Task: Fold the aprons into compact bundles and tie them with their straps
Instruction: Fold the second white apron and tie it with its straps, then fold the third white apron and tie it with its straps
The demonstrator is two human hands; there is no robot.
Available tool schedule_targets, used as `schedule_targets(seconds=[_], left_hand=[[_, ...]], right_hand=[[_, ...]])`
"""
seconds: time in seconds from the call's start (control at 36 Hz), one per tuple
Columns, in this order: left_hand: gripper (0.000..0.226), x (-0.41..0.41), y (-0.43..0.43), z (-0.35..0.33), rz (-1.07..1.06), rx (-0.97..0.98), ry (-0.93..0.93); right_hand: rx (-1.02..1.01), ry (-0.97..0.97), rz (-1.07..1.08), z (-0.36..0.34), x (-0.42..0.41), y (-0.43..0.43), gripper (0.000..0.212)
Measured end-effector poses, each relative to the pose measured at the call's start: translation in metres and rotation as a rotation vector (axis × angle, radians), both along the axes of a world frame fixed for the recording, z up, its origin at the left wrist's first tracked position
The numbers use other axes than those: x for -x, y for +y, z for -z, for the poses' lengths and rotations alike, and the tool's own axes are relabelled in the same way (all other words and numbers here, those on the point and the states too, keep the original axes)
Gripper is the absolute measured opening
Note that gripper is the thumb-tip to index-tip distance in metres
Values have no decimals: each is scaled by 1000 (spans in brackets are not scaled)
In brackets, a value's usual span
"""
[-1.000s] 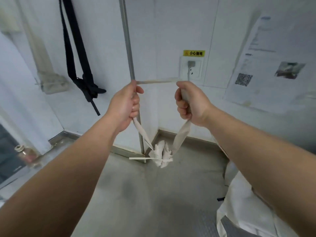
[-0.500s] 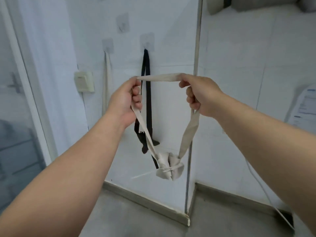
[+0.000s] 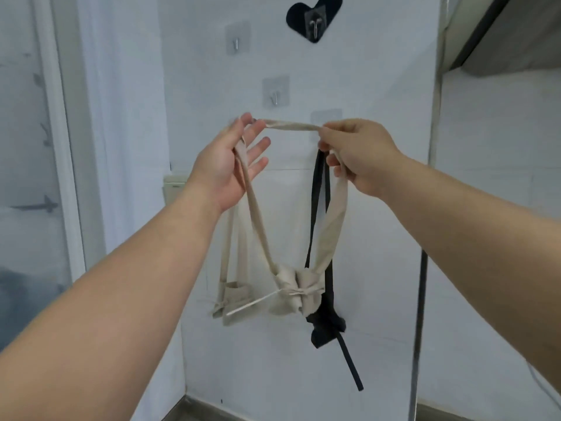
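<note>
The tied beige apron bundle (image 3: 296, 294) hangs in mid-air before the wall from its neck strap (image 3: 291, 126), stretched into a loop, probably to slip over a wall hook (image 3: 275, 97); the hands are apart, the right hand (image 3: 358, 156) gripping the strap, the left hand (image 3: 226, 168) pinching it; a black bundle (image 3: 326, 325) hangs behind; half a second ago the left fingers were curled, now they splay.

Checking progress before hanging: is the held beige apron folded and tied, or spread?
Folded and tied: the held apron hangs as a compact bundle, thin strap knotted round it.
</note>
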State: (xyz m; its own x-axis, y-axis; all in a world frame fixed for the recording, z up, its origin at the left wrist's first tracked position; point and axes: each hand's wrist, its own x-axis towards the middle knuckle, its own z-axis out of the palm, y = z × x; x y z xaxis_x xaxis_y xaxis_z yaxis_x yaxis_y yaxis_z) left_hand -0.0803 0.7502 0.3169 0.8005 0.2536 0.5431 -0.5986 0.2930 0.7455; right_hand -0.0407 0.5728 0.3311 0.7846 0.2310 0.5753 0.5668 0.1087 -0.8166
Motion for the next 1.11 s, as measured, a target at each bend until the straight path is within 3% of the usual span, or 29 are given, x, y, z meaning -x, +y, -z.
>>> schedule_targets(seconds=[0.17, 0.33, 0.47, 0.56, 0.64, 0.72, 0.78, 0.97, 1.11], left_hand=[[19, -29, 31, -46, -94, -132, -68], [34, -68, 45, -76, -228, -238, -65], [5, -100, 50, -85, -304, -304, -26], [9, -109, 57, -81, -334, -297, -8], [13, -104, 61, -67, -373, -456, 82], [14, -92, 62, -54, -359, -617, 139], [8, -79, 60, -46, -319, -614, 141], [3, -44, 50, -32, -434, -605, 166], [8, -30, 33, -16, -375, -615, 202]], right_hand=[[157, -422, 349, -46, -36, 32, 6], [285, -693, 638, -77, -69, 55, 29], [503, -698, 809, -79, -104, 76, 32], [698, -724, 868, -63, -111, 86, 28], [888, -819, 887, -46, -106, 87, 27], [987, -845, 847, -41, -92, 76, 30], [1030, -868, 791, -37, -80, 68, 36], [810, -995, 863, -10, -58, 39, 32], [632, -630, 654, 8, -44, 20, 25]])
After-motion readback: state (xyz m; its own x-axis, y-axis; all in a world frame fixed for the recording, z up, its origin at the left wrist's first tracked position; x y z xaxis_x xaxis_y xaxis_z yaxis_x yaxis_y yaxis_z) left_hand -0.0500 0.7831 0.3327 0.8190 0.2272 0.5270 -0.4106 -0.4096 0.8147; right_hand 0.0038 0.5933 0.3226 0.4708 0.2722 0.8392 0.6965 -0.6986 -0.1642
